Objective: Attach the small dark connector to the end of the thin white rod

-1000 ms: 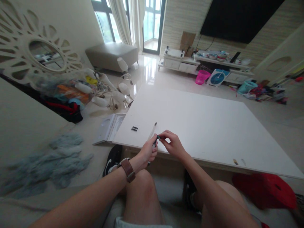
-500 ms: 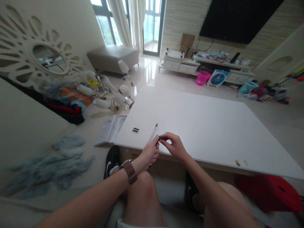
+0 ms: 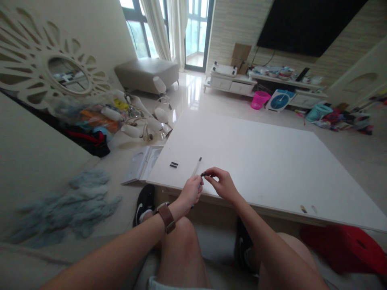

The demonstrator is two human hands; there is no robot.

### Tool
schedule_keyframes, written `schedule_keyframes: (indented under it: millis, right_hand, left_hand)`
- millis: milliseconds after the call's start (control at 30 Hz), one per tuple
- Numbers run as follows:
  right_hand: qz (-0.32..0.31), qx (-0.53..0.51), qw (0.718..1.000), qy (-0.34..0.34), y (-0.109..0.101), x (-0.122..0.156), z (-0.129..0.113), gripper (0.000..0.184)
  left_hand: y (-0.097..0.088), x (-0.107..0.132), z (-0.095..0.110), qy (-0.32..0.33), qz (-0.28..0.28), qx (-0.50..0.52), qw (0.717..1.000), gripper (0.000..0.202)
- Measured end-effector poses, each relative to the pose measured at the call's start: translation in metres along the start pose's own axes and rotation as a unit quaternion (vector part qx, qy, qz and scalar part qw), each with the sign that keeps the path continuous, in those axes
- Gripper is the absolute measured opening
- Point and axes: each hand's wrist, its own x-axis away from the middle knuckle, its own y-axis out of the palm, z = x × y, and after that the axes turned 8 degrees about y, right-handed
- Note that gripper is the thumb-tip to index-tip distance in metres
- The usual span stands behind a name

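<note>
My left hand (image 3: pixel 191 191), with a brown-strapped watch at the wrist, is closed around a thin, dark, pen-like thing, most of it hidden in the fist. My right hand (image 3: pixel 222 183) pinches a small black piece (image 3: pixel 203 174) at the upper end of that thing, between thumb and forefinger. Both hands hover over the near edge of the white tabletop (image 3: pixel 256 157). Just behind my left hand lies a slim white stick (image 3: pixel 197 164) with a dark tip. Further left is a small white card (image 3: pixel 174 164) bearing two black strips.
Two small flat items, one a yellow-and-black piece (image 3: pixel 303 209), lie near the table's front edge. A red stool (image 3: pixel 347 245) stands at the right. An opened white box (image 3: pixel 137 165) and a lamp with several white shades (image 3: pixel 161 114) are on the floor at left.
The view has shifted slightly. My fingers have moved a little at the tip of the pen-like thing; both hands keep their grip.
</note>
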Motion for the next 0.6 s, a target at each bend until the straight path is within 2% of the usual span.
schedule_keyframes:
  millis: [100, 200, 300, 433, 600]
  right_hand:
    - [-0.033, -0.134, 0.988, 0.071, -0.002, -0.002, 0.003, 0.022]
    - [-0.031, -0.228, 0.967, 0.106, -0.003, -0.003, 0.007, 0.024]
    - [-0.019, -0.274, 0.954, 0.121, -0.003, -0.003, 0.009, 0.024]
    - [-0.010, -0.344, 0.930, 0.129, -0.003, -0.003, 0.005, 0.033]
    - [-0.013, -0.389, 0.910, 0.141, -0.005, -0.003, -0.003, 0.035]
  left_hand:
    - [-0.001, -0.002, -0.001, 0.071, 0.010, -0.058, 0.996, 0.026]
    - [-0.001, -0.004, -0.002, 0.126, 0.001, -0.093, 0.988, 0.027]
    - [-0.001, -0.001, -0.002, 0.176, -0.001, -0.113, 0.978, 0.026]
    - [0.002, 0.005, 0.001, 0.231, -0.010, -0.138, 0.963, 0.025]
    - [0.005, 0.008, 0.004, 0.247, -0.029, -0.133, 0.959, 0.025]
